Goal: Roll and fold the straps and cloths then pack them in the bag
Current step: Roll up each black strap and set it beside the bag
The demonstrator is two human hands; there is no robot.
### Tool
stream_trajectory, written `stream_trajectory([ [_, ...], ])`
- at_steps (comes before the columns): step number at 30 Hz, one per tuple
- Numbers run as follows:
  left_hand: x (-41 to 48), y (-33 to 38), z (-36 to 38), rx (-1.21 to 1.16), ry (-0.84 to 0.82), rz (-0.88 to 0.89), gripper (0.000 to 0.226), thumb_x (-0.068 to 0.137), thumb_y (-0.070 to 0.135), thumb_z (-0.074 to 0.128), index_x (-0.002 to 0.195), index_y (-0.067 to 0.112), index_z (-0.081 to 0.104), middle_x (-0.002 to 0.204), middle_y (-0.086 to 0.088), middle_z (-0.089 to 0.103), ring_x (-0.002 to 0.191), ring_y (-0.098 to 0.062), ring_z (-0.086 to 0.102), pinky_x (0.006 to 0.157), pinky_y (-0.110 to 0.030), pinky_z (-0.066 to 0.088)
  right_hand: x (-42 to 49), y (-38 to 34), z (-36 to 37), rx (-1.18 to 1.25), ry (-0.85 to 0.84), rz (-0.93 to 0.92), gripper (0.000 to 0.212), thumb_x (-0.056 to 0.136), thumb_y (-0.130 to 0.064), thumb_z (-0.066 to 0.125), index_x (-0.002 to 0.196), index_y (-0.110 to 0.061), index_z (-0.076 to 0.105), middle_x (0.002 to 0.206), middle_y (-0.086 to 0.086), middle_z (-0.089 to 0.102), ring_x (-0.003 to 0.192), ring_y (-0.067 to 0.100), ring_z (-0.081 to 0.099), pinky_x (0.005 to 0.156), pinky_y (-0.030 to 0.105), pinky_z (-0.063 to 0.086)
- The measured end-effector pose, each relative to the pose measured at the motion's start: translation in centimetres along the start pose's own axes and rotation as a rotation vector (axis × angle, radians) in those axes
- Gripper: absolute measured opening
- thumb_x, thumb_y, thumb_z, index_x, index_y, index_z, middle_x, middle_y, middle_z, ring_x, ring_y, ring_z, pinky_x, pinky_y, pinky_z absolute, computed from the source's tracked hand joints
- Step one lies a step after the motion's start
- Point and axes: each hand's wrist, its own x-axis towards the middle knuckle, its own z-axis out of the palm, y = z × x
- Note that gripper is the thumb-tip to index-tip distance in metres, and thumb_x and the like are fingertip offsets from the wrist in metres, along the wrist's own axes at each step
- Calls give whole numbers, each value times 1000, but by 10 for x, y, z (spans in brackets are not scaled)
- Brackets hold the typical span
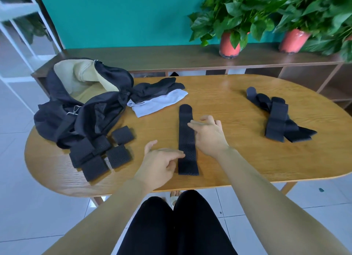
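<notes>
Nearest, the left hand [162, 164] is relaxed, its forefinger at the left edge of a flat strap [186, 147]; it grips nothing. The right hand [208, 135] hovers released over the strap's middle. The strap lies lengthwise on the table [238, 159], unrolled. Rolled straps [106, 152] sit left, beside the open bag [85, 106]. Loose straps [276, 119] lie right and cloths [158, 98] far. Risk: without a firm hold on the near end, the roll may start skewed or slack and spring open.
</notes>
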Motion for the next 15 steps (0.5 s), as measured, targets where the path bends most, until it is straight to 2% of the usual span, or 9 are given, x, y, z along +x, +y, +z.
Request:
stream_trajectory([
  [4,-3,2,-11,10,-79,-66,62,84,-7,41,131,31,55,130,14,58,122,0,48,117,-34,0,-37,-2,-7,285,75,78,52,89,3,41,132,-23,55,128,3,49,128,12,31,102,27,21],
  [7,-7,4,-8,8,-135,-74,71,83,-8,39,142,32,42,136,18,51,130,4,37,116,-30,-4,-61,0,2,426,103,102,59,83,10,41,127,-24,60,116,-8,50,115,0,35,96,21,19],
  [10,-11,3,0,1,-175,-73,75,82,-4,43,146,33,32,136,22,50,130,8,34,114,-29,-6,-80,-3,10,489,44,127,64,79,11,40,127,-27,58,114,-16,50,103,-17,27,102,24,19],
  [15,-13,0,13,-38,-127,-120,61,89,19,56,145,31,34,132,20,55,128,5,40,111,-32,-3,-95,-5,14,506,-73,157,62,80,0,52,134,-32,50,104,-36,42,106,-8,23,102,19,19],
])
